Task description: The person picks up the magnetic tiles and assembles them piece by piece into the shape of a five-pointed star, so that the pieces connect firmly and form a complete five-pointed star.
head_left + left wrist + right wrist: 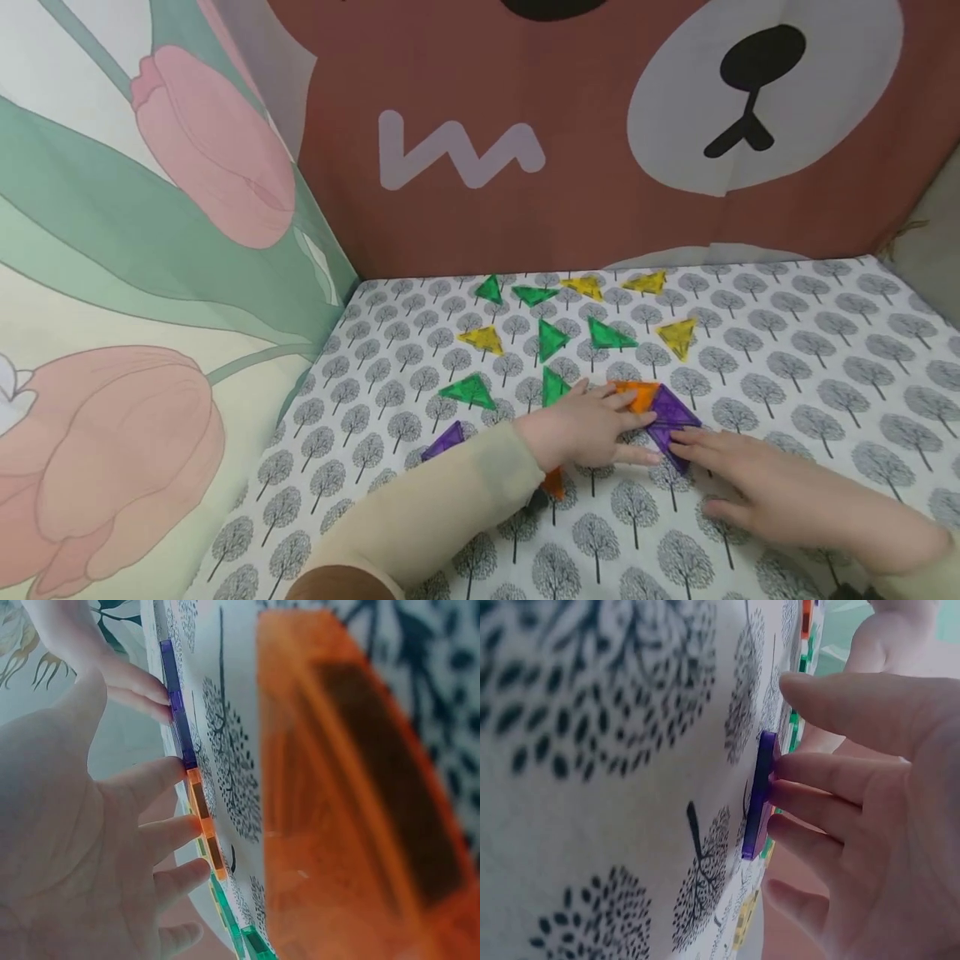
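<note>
My left hand (588, 425) lies with extended fingers over an orange triangle tile (639, 393) on the cloth. In the left wrist view its fingertips rest on the edges of the orange tile (204, 817) and a purple tile (180, 724). Two purple triangle tiles (673, 404) meet along an edge beside the orange one. Coming from the right, my right hand (765, 483) touches the nearer purple tile (666, 442) with its fingertips. The right wrist view shows straight fingers against that purple tile (759, 799), with the thumb apart. Neither hand grips anything.
Several green triangles (468, 390) and yellow triangles (677, 337) lie flat farther back on the tree-print cloth (817, 417). Another purple tile (445, 440) and an orange tile (553, 483) are partly hidden by my left arm. A bear-print fabric wall (465, 225) stands behind.
</note>
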Action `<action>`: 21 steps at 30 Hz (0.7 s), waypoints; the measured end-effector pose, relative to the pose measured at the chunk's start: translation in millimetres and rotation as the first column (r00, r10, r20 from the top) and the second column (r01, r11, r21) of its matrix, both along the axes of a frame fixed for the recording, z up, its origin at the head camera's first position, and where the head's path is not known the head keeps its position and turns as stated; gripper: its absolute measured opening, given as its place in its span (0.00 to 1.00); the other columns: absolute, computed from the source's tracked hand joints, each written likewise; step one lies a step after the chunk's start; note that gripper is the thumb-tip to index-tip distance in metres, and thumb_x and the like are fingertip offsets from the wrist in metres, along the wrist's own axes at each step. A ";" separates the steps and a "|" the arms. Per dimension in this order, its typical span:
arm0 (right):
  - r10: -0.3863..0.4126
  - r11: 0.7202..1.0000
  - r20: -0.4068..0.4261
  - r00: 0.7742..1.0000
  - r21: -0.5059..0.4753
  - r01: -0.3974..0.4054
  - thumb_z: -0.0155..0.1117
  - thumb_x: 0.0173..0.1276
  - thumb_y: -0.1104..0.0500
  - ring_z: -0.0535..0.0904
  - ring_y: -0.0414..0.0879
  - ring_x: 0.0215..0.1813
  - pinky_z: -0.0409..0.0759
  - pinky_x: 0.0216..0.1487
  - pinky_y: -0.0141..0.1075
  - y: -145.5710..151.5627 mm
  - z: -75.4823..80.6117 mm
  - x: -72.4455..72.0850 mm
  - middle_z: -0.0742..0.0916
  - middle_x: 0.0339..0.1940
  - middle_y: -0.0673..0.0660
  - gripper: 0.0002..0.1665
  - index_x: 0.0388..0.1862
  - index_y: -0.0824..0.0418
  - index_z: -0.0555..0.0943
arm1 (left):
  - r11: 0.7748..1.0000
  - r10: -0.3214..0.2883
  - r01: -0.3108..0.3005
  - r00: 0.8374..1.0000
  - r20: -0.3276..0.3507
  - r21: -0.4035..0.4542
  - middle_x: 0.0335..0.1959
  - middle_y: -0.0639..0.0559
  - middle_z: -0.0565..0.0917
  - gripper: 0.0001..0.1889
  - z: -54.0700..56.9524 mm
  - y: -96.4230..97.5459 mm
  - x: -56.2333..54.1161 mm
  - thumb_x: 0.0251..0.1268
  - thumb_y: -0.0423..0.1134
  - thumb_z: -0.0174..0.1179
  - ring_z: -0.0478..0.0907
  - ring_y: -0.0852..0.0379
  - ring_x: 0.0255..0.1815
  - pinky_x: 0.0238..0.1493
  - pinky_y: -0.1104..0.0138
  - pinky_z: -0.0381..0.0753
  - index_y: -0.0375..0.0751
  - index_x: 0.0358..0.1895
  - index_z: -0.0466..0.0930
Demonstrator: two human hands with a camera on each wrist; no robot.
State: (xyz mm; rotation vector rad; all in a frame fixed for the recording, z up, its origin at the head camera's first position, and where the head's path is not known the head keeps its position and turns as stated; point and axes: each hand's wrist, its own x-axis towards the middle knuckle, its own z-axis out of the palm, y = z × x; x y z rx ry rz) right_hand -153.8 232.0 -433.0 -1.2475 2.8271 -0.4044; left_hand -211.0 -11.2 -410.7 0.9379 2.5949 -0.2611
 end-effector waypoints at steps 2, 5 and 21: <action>-0.003 1.000 0.012 1.000 -0.007 0.003 0.70 0.63 0.42 0.70 0.59 0.68 0.70 0.61 0.60 0.3 2.3 -1.8 0.74 0.70 0.56 0.40 0.69 0.58 0.74 | 1.000 -0.002 0.002 1.000 -0.009 0.008 0.79 0.67 0.41 0.37 -1.3 -1.1 1.2 0.60 0.80 0.26 0.36 0.57 0.79 0.76 0.52 0.35 0.81 0.74 0.41; -0.013 1.000 0.028 1.000 -0.003 0.013 0.71 0.63 0.45 0.70 0.60 0.68 0.70 0.62 0.60 -0.2 5.4 -3.3 0.75 0.70 0.57 0.39 0.69 0.59 0.74 | 1.000 -0.011 0.011 1.000 -0.016 0.017 0.79 0.66 0.41 0.37 -2.2 -2.1 1.3 0.60 0.80 0.26 0.37 0.56 0.79 0.76 0.51 0.36 0.80 0.75 0.41; -0.075 0.997 0.055 0.996 0.027 0.074 0.67 0.65 0.39 0.69 0.63 0.69 0.67 0.64 0.62 -1.2 10.1 -16.0 0.74 0.70 0.59 0.40 0.69 0.59 0.74 | 0.998 -0.027 0.027 1.000 -0.007 0.060 0.79 0.64 0.42 0.38 3.5 -4.1 1.9 0.61 0.79 0.24 0.37 0.55 0.79 0.76 0.51 0.35 0.77 0.76 0.42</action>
